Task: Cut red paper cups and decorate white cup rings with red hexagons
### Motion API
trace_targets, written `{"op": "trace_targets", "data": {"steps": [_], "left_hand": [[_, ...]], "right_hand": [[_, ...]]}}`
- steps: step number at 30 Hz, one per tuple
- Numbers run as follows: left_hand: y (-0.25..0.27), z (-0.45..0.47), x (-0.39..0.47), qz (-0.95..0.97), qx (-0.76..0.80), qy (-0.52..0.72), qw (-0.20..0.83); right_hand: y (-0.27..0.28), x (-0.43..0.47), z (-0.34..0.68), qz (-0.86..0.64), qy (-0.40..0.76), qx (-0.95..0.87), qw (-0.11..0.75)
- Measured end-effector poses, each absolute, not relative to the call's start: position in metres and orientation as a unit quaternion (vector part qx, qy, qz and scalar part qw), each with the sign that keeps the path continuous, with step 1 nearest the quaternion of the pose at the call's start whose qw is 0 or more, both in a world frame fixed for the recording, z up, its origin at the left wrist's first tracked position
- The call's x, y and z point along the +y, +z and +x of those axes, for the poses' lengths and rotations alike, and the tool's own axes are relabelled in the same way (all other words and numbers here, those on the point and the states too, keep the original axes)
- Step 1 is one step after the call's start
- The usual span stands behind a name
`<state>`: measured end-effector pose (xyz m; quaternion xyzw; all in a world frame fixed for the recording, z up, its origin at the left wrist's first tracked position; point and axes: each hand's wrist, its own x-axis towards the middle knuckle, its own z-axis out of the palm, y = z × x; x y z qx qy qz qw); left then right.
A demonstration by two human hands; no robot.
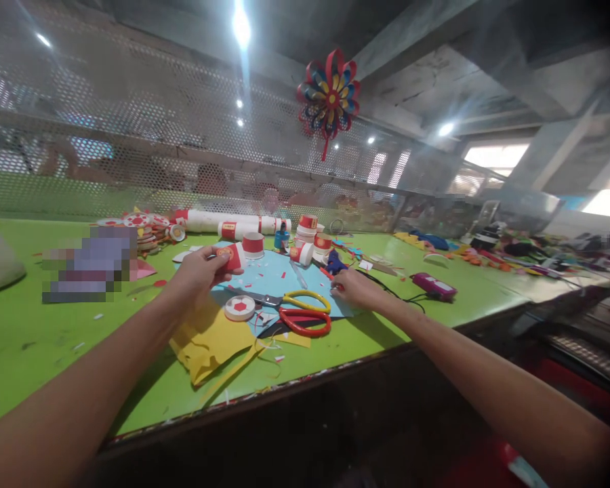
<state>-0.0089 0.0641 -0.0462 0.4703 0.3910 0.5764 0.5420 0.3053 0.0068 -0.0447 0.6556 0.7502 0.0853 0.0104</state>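
Between the thumb and fingers of my left hand (203, 271) is a red and white paper cup (236, 256) with gold print, partly hidden by the fingers. My right hand (353, 288) is closed low over the right side of the light blue sheet (264, 271). A thin red piece (326, 272) and a dark blue tool (337, 261), perhaps a glue gun, lie by its fingertips; what it grips is unclear. Between the hands, scissors (299, 312) with yellow and red handles lie by a white disc (240, 308) with a red pattern.
Yellow paper (213, 342) lies at the front. More paper cups (301, 253) and a long stack of cups (218, 222) stand behind. A purple device (434, 287) with a cord rests at right. A blurred-out object (94, 261) lies left. A paper flower (332, 99) hangs above.
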Motion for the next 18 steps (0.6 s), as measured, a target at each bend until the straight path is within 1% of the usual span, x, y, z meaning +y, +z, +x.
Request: {"op": "trace_targets", "data": {"steps": [8, 12, 18], "left_hand": [[-0.05, -0.013, 0.068, 0.468, 0.422, 0.597, 0.497], [-0.049, -0.012, 0.067, 0.476, 0.43, 0.596, 0.484], [-0.047, -0.006, 0.062, 0.487, 0.421, 0.584, 0.494]], "right_hand": [[-0.03, 0.009, 0.314, 0.688, 0.135, 0.711, -0.056], [-0.031, 0.009, 0.32, 0.703, 0.12, 0.698, -0.064], [-0.048, 0.017, 0.319, 0.691, 0.081, 0.715, -0.063]]}}
